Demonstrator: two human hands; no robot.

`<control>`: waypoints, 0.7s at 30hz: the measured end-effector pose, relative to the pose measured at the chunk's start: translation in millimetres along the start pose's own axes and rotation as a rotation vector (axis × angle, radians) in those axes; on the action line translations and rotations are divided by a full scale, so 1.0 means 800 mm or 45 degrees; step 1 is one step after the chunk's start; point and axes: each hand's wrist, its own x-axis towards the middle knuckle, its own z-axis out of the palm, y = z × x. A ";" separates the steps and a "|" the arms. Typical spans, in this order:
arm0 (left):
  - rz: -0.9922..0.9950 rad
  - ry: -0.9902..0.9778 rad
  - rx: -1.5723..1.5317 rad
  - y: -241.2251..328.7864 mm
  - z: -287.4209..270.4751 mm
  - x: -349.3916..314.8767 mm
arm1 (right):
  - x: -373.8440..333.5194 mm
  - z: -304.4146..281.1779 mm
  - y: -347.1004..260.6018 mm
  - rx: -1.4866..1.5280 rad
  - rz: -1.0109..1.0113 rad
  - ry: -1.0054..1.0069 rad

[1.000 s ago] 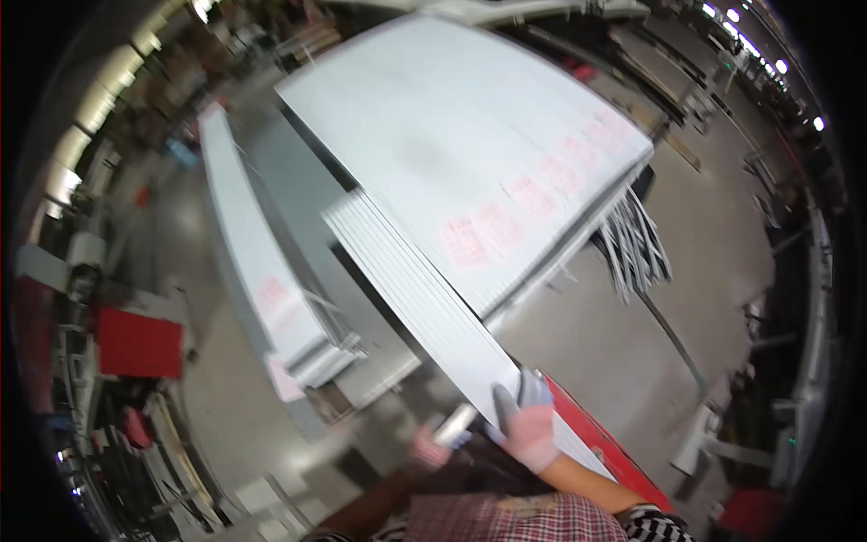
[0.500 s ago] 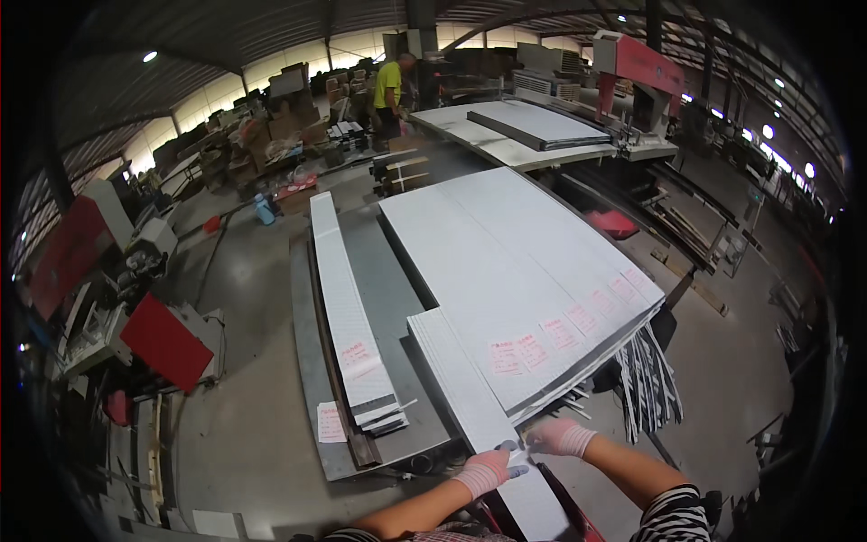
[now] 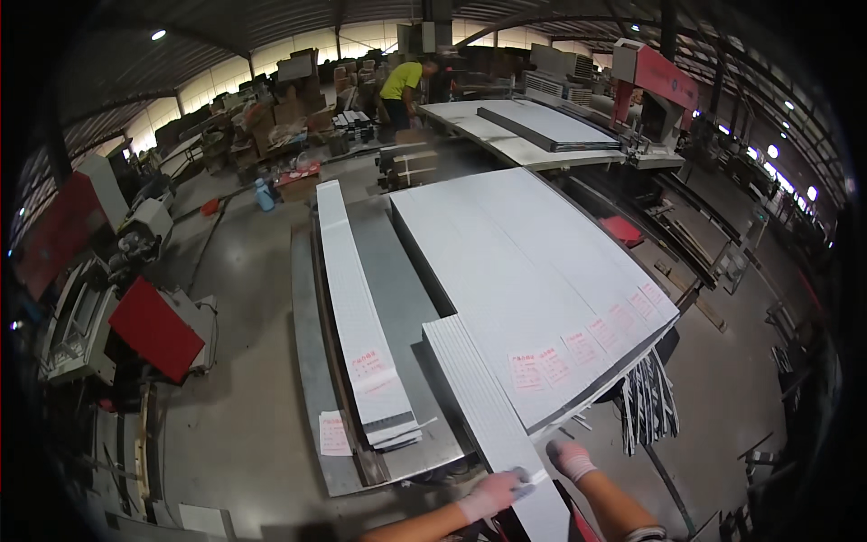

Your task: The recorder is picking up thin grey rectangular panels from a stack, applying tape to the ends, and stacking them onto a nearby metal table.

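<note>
A stack of long white strips [image 3: 479, 384] runs toward me along the left side of a large stack of white panels [image 3: 533, 271]. My left hand [image 3: 492, 496], in a pink and white glove with grey fingertips, is closed over the near end of the strips, its fingers bunched on top. A small pale band [image 3: 539, 476] lies across the strips beside those fingers. Just right of the strips, below the panels' near corner, my right hand [image 3: 572, 459] is curled. Whatever it may hold is hidden.
Another strip bundle [image 3: 354, 298] with a printed label lies left on a grey metal table [image 3: 388, 244]. Offcuts [image 3: 648, 406] hang beneath the panels' right corner. Red machines stand left [image 3: 155, 330] and far right [image 3: 664, 77]. A person in a yellow shirt [image 3: 400, 81] bends at the far table.
My right hand has moved away from my left, to the right and slightly down. My left hand has shifted lower along the strips. The far person bends lower; the view has shifted slightly.
</note>
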 end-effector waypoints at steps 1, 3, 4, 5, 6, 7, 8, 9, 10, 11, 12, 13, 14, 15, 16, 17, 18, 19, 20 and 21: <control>-0.138 0.217 -0.146 -0.023 0.010 -0.015 | -0.035 -0.023 -0.013 0.482 -0.065 0.166; -0.079 0.728 -0.493 -0.080 0.046 -0.020 | -0.079 -0.033 -0.036 0.644 -0.118 0.280; -0.185 0.725 -0.712 -0.104 0.067 -0.014 | -0.099 -0.032 -0.047 0.800 -0.172 0.389; -0.292 0.676 -0.691 -0.093 0.081 -0.016 | -0.117 -0.028 -0.062 0.670 -0.084 0.354; -0.407 0.632 -0.679 -0.079 0.097 -0.020 | -0.134 -0.026 -0.076 0.532 -0.004 0.304; -0.376 0.644 -0.709 -0.081 0.130 -0.021 | -0.146 -0.023 -0.073 0.542 0.128 0.287; -0.407 0.626 -0.740 -0.073 0.161 -0.036 | -0.161 -0.014 -0.052 0.524 0.146 0.248; -0.372 0.464 -0.899 -0.065 0.193 -0.059 | -0.181 -0.002 -0.025 0.529 0.066 0.217; -0.342 0.289 -1.065 -0.035 0.215 -0.088 | -0.207 0.011 0.002 0.539 0.003 0.176; -0.542 -0.085 -1.261 -0.015 0.224 -0.111 | -0.220 0.018 0.025 0.495 0.022 0.016; -0.064 -0.150 -1.219 -0.008 0.221 -0.121 | -0.232 0.029 0.039 0.544 -0.074 0.171; 0.069 0.221 -0.727 0.010 0.208 -0.123 | -0.236 0.020 0.037 0.556 -0.095 0.138; -0.450 0.111 -0.818 0.022 0.182 -0.118 | -0.228 0.015 0.029 0.594 -0.072 0.160; -0.499 0.302 -0.664 0.012 0.171 -0.104 | -0.214 0.010 0.015 0.719 -0.142 0.308; -0.495 0.472 -0.714 -0.032 0.186 -0.083 | -0.191 0.029 0.018 0.747 -0.078 0.228; -0.430 0.543 -0.702 -0.063 0.210 -0.063 | -0.167 0.048 0.027 0.776 -0.019 0.173; -0.377 0.629 -0.673 -0.069 0.210 -0.063 | -0.164 0.053 0.027 0.774 -0.012 0.150; -0.393 0.627 -0.684 -0.071 0.212 -0.068 | -0.163 0.053 0.028 0.824 -0.005 0.033; -0.513 0.407 -0.516 -0.050 0.193 -0.076 | -0.161 0.055 0.030 0.877 0.009 -0.077; -0.611 0.195 -0.354 -0.033 0.181 -0.079 | -0.161 0.065 0.041 0.829 0.033 -0.087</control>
